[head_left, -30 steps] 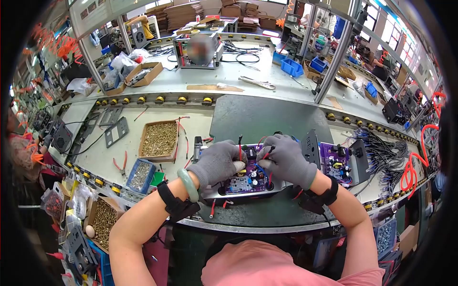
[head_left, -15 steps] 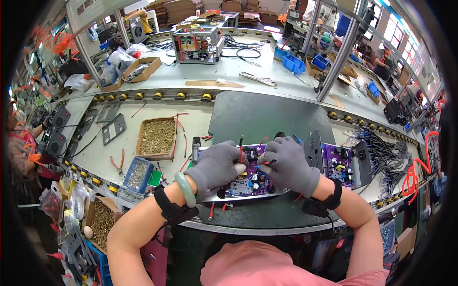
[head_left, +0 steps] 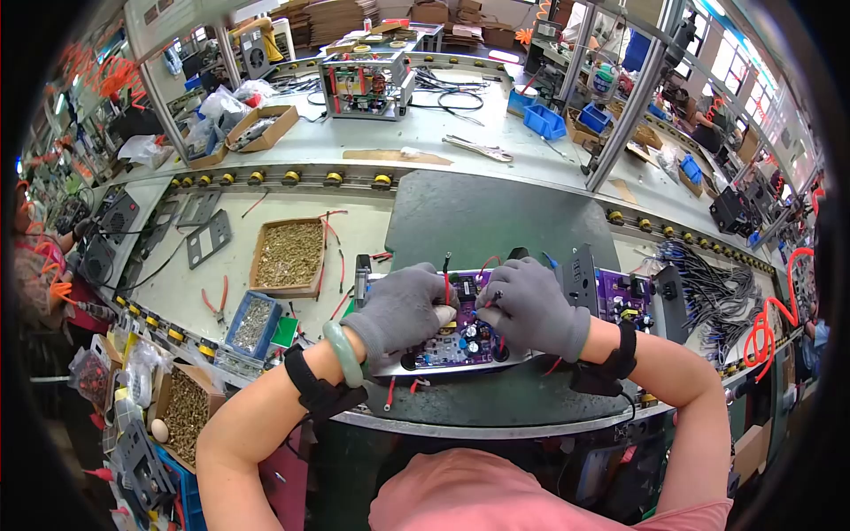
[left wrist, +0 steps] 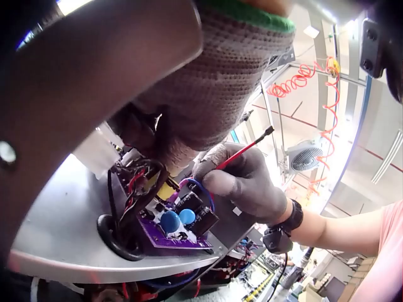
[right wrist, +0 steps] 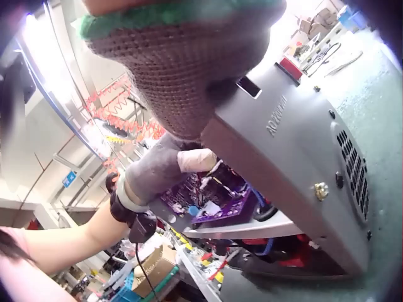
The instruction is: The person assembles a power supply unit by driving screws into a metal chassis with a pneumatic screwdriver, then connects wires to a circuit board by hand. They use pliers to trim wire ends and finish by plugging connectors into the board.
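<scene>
Both gloved hands work over a purple circuit board [head_left: 456, 345] in a metal chassis. The left hand [head_left: 403, 305] reaches over the board's left part, fingers curled down among its components; a red wire [head_left: 447, 281] stands up by its fingertips. Between thumb and fingers, the right hand [head_left: 531, 305] pinches a red lead with a black tip [left wrist: 242, 153], clearest in the left wrist view. Blue round components [left wrist: 170, 221] and a blue wire lie just below that hand. A grey end panel [right wrist: 283, 138] of the chassis fills much of the right wrist view. What the left fingertips touch is hidden.
A second purple board [head_left: 620, 296] stands at the right, beside a heap of black cables [head_left: 708, 283]. At the left are a box of brass parts [head_left: 288, 255], a blue bin [head_left: 254, 325] and red-handled pliers [head_left: 215, 301]. Loose red leads lie at the front edge.
The right hand has turned slightly, its fingers shifting over the lead it pinches. The left hand stays nearly in place. The head view has shifted a little.
</scene>
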{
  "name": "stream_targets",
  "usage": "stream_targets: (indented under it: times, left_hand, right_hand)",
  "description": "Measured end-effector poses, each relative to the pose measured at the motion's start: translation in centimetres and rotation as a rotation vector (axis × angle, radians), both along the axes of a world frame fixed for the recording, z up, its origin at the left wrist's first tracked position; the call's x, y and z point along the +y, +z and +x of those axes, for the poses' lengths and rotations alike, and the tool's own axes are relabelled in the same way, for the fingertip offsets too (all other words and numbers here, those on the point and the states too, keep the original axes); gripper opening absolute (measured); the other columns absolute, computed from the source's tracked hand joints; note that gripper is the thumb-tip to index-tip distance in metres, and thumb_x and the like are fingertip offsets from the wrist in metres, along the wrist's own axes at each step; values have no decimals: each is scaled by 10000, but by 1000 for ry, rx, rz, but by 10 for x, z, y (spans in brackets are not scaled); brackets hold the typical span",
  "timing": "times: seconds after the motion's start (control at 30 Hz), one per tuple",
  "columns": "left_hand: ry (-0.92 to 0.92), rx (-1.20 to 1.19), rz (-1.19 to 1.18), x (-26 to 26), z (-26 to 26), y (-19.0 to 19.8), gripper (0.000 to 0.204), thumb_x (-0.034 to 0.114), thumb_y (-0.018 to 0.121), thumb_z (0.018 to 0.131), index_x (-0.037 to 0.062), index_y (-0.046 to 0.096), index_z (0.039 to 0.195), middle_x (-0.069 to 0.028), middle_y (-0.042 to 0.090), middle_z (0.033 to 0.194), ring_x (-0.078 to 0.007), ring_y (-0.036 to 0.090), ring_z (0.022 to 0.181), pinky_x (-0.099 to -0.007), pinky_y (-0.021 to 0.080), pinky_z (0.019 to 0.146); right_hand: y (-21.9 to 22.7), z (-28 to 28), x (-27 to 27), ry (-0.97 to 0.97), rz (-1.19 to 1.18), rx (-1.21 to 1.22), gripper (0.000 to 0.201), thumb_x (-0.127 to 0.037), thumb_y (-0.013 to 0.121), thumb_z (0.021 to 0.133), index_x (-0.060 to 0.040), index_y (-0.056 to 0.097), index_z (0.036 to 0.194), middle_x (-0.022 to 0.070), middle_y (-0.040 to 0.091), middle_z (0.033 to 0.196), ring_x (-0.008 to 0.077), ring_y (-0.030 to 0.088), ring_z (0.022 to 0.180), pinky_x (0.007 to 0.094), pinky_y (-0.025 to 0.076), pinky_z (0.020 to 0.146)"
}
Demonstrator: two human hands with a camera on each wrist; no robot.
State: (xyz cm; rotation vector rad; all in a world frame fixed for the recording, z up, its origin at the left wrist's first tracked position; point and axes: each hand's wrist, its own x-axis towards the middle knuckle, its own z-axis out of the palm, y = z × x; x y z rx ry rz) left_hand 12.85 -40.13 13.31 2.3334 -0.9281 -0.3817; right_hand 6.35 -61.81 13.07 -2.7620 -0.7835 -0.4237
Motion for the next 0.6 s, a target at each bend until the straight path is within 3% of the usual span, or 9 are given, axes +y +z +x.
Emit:
stream_targets:
  times: [0.13,0.2,0.23,0.3,0.43,0.5,0.6]
  left_hand:
    - [4,-18,12,0,-1,-1,195,233,731,821,114,740,976,-120,635,1025,-300,641,942,-381,500,863]
    - [-22,-18,2,0,1,-2,189,233,726,828,108,736,970,-122,630,1026,-300,641,948,-380,500,863]
    - [-18,-15,3,0,1,-2,189,233,726,828,108,736,970,-122,630,1026,-300,641,948,-380,500,863]
    - [-3,-7,18,-1,0,-1,187,229,723,830,100,733,965,-125,628,1027,-302,641,950,-382,498,864]
    - [-1,7,-14,1,0,0,201,233,719,831,84,729,966,-131,627,1029,-305,641,951,-391,496,864]
    - [-7,31,13,1,0,3,218,232,720,830,72,728,978,-139,627,1037,-314,638,950,-401,492,867]
    - [-36,54,-16,3,3,5,220,218,712,834,75,733,999,-154,631,1041,-330,634,953,-400,490,865]
  right_hand:
    - [17,2,2,22,-103,13,184,-243,752,713,-113,662,807,45,626,850,242,618,871,388,464,795]
    - [34,5,2,203,-473,-36,185,-237,759,695,-125,671,813,31,623,840,219,620,877,389,465,810]
    - [36,4,6,207,-472,-35,185,-237,759,695,-125,671,813,31,623,840,219,620,877,389,465,810]
    - [36,2,15,153,-687,-85,206,-234,758,658,-137,680,822,22,618,835,204,617,876,395,465,836]
    - [31,-1,15,173,-695,-97,182,-217,723,667,-126,671,816,28,610,815,217,618,860,396,468,843]
    - [24,-1,8,181,-494,-83,155,-199,695,683,-116,662,810,24,612,811,219,622,850,400,470,830]
    - [23,3,11,171,-472,-2,119,-173,679,708,-111,654,807,23,613,815,221,622,850,405,471,829]
